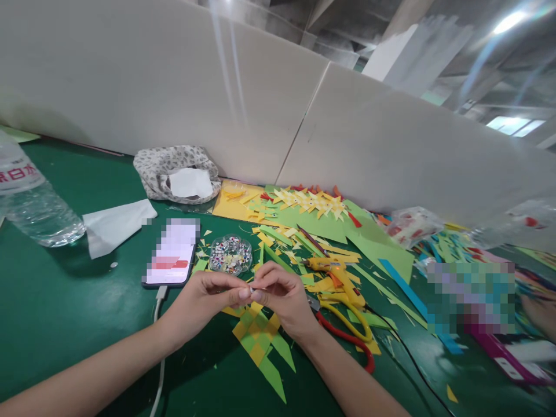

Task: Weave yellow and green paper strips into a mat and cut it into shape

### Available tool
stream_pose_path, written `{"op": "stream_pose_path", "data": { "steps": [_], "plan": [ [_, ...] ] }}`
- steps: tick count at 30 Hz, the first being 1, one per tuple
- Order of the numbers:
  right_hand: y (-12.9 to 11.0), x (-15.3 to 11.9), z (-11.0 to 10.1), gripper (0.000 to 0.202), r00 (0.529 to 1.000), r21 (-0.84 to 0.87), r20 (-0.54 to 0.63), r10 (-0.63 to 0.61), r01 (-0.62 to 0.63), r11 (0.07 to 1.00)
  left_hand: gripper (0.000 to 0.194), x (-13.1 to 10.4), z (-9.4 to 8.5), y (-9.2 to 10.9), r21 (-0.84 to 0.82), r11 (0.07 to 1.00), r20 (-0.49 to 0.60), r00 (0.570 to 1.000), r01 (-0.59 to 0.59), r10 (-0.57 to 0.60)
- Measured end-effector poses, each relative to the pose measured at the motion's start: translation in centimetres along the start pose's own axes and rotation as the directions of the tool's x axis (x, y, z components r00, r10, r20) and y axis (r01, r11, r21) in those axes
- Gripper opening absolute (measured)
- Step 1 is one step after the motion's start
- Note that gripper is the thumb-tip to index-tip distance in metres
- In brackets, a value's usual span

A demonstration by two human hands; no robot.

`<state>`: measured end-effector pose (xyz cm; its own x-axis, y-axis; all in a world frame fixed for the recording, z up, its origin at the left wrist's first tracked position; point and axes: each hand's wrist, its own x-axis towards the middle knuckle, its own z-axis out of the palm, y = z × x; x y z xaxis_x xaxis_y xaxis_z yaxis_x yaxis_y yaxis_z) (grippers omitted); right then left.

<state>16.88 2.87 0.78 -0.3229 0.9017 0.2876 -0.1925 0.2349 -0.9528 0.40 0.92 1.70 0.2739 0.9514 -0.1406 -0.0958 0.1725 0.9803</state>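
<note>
My left hand (pixel 217 294) and my right hand (pixel 278 292) meet fingertip to fingertip near the middle of the view. Both are pinched on one tiny whitish piece (pixel 251 289), mostly hidden by the fingers. Just below them a woven green and yellow paper piece (pixel 256 335) with pointed ends lies on the green table (pixel 108 353). Behind my hands sits a clear round tray (pixel 230 255) of small googly eyes. Close to my right hand are a yellow glue gun (pixel 341 281) and scissors (pixel 369 353) with red and yellow handles.
A phone (pixel 171 252) with a white cable lies left, beside a tissue (pixel 115 227) and a water bottle (pixel 37 197). Behind are a patterned pouch (pixel 150 165) and woven paper pieces (pixel 310 202). Paper strips (pixel 408 295) and another person's hand (pixel 538 315) are at right.
</note>
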Motion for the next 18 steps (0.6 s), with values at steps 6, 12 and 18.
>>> {"op": "stream_pose_path", "data": {
  "steps": [6, 12, 18],
  "plan": [
    [0.0, 0.1, -0.2, 0.014, 0.998, -0.116, 0.02, -0.052, 0.054, 0.992, 0.01, 0.3, -0.5, -0.4, 0.08, 0.997, -0.006, 1.0, -0.018, 0.019],
    [-0.4, -0.1, 0.4, 0.015, 0.97, -0.449, -0.011, -0.241, 0.211, 0.868, 0.017, 0.6, -1.0, -0.2, 0.099, 0.995, -0.002, 1.0, 0.008, -0.008],
    [-0.6, -0.2, 0.8, 0.02, 0.926, -0.574, 0.032, -0.376, 0.325, 0.751, 0.018, 0.6, -1.1, 0.1, 0.082, 0.996, -0.029, 0.999, 0.034, -0.032]
  ]
}}
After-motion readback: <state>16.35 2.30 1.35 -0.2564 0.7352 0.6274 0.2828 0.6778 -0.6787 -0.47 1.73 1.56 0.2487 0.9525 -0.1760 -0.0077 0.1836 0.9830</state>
